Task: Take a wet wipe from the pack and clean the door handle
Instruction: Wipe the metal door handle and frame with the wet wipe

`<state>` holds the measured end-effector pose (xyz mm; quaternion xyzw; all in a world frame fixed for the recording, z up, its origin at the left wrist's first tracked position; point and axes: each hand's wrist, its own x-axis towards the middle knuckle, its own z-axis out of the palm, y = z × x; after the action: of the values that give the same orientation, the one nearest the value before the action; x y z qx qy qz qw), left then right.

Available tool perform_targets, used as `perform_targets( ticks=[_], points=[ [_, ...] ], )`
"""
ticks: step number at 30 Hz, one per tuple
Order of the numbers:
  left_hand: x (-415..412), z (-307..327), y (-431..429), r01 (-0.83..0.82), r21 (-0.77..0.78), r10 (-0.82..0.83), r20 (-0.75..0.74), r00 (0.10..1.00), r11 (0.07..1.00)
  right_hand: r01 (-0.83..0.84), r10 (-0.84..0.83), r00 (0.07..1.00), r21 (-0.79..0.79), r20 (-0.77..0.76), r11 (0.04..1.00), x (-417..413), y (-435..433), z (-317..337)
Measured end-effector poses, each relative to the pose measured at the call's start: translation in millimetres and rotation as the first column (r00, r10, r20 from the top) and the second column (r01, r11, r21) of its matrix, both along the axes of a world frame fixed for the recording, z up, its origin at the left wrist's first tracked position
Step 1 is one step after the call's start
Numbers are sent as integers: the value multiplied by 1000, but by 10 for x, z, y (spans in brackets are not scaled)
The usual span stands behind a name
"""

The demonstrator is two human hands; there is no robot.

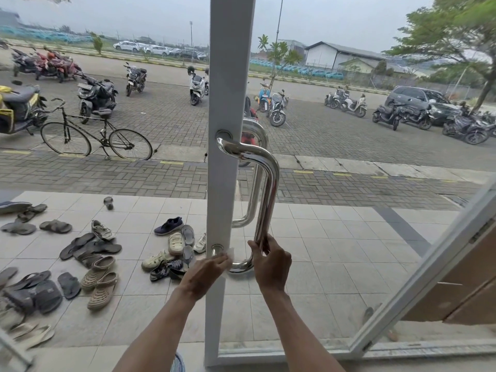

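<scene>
A shiny steel D-shaped door handle (269, 183) is fixed to the white frame (226, 76) of a glass door, with a matching handle on the far side of the glass. My left hand (205, 273) presses a white wet wipe (230, 255) against the handle's lower bend, close to its bottom mount (217, 249). My right hand (271, 263) is wrapped around the lower part of the vertical bar just above that bend. The wipe pack is not in view.
Beyond the door lies a tiled porch with several sandals and shoes (102, 264) scattered at the left. A bicycle (94, 132), parked scooters and cars stand on the paved lot behind. The door's glass pane and white bottom rail (418, 299) slant away at the right.
</scene>
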<state>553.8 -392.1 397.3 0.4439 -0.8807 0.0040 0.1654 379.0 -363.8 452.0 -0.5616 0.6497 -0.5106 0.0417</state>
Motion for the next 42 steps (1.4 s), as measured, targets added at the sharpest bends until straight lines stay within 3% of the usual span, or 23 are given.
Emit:
perform_targets(
  ticks=[6, 13, 17, 22, 28, 32, 38, 42],
  points=[
    [-1, 81, -223, -118, 29, 111, 182, 977, 993, -4, 4, 1000, 6, -4, 1000, -37, -20, 22],
    [-75, 80, -32, -134, 79, 126, 105, 986, 988, 6, -5, 1000, 43, -6, 999, -24, -27, 40],
    [-216, 49, 64, -77, -56, 81, 69, 994, 995, 33, -33, 999, 42, -11, 999, -11, -29, 30],
    [-290, 18, 200, -55, -86, 53, -29, 998, 995, 40, -41, 999, 64, 16, 997, 46, -12, 31],
    [2, 122, -42, -195, -23, 194, -39, 980, 981, 38, -40, 999, 90, 13, 995, 19, -26, 24],
    [38, 197, -226, -189, 56, 188, 33, 982, 980, 18, -19, 1000, 105, 4, 994, -18, -51, 16],
    [1, 236, -143, -79, -100, 96, 171, 981, 992, 14, -13, 1000, 91, -3, 996, -29, -54, 4],
    [-70, 199, -63, -120, 30, 113, 188, 976, 992, 15, -14, 1000, 81, -21, 997, -39, -58, 6]
  ],
)
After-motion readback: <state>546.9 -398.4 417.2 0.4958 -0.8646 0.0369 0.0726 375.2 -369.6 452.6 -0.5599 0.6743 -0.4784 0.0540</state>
